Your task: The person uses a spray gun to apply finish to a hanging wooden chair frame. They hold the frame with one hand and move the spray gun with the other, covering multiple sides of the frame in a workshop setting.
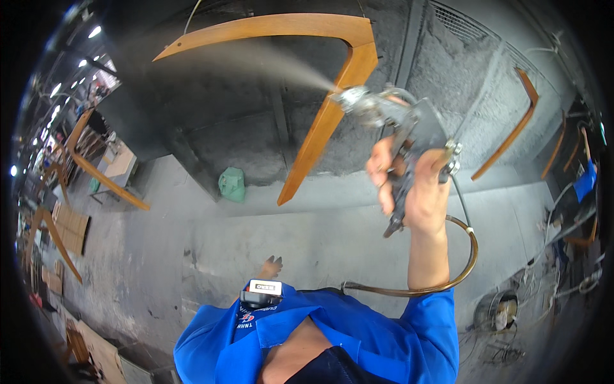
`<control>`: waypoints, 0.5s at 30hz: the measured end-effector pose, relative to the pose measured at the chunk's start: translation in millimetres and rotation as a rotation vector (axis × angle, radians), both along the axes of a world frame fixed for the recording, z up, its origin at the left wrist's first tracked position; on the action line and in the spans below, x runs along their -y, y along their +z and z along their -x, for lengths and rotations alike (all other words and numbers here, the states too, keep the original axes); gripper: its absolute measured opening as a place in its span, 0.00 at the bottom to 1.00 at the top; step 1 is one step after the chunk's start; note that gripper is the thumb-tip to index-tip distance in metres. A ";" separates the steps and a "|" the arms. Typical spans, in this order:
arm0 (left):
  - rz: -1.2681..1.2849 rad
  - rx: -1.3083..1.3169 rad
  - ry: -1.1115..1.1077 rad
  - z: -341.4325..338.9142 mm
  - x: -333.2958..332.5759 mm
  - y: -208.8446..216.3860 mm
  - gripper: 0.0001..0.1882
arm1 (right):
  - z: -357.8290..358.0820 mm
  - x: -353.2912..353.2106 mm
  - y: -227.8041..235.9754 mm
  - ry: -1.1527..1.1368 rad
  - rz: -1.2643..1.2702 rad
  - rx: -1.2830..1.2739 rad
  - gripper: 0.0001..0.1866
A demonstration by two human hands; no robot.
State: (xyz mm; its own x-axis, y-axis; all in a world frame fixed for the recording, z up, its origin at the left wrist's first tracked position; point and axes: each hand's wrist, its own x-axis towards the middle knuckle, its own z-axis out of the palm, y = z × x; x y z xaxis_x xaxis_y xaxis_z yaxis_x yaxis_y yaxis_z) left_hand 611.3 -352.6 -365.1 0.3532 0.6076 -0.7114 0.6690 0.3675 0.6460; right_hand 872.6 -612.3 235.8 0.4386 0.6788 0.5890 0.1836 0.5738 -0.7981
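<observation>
My right hand (422,198) is wrapped round the handle of a metal spray gun (409,137), raised at the right of centre. From the nozzle a pale mist fans out to the upper left, along a bent brown wooden piece (268,25). This piece hangs on thin wires, its long curved arm across the top and its shorter leg slanting down behind the nozzle. A brown hose (472,256) loops down from the gun past my forearm. Low at centre, my left hand (271,267) holds nothing I can see; its dark fingertips look apart.
Similar bent wooden pieces hang at the left (105,176) and right (515,125). Dark, dusty booth panels (224,115) stand behind the spray. A green bag (231,184) lies at their foot. A round bucket (497,310) and tangled cords are on the floor at the right.
</observation>
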 end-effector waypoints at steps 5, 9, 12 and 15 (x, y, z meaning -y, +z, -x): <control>0.025 -0.067 -0.034 69.2 -3.5 -12.1 0.42 | -17.2 31.9 -22.6 -0.475 -0.129 -0.216 0.35; 0.059 -0.128 -0.030 120.8 -11.3 -27.6 0.41 | -17.8 65.8 -43.5 -0.719 -0.178 -0.280 0.32; 0.059 -0.148 -0.012 144.9 -18.0 -28.8 0.40 | -7.9 75.1 -49.3 -0.868 -0.191 -0.301 0.31; 0.041 -0.132 0.016 157.3 -22.9 -25.5 0.39 | 14.7 60.3 -44.5 -0.753 -0.212 -0.337 0.30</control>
State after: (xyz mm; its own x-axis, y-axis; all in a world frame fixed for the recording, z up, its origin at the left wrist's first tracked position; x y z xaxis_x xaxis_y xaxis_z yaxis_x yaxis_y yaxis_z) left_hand 453.9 -329.7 -390.6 0.2455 0.5814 -0.7757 0.7412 0.4032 0.5367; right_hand 857.9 -672.6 191.3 0.9036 0.0259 0.4275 0.3479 0.5378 -0.7680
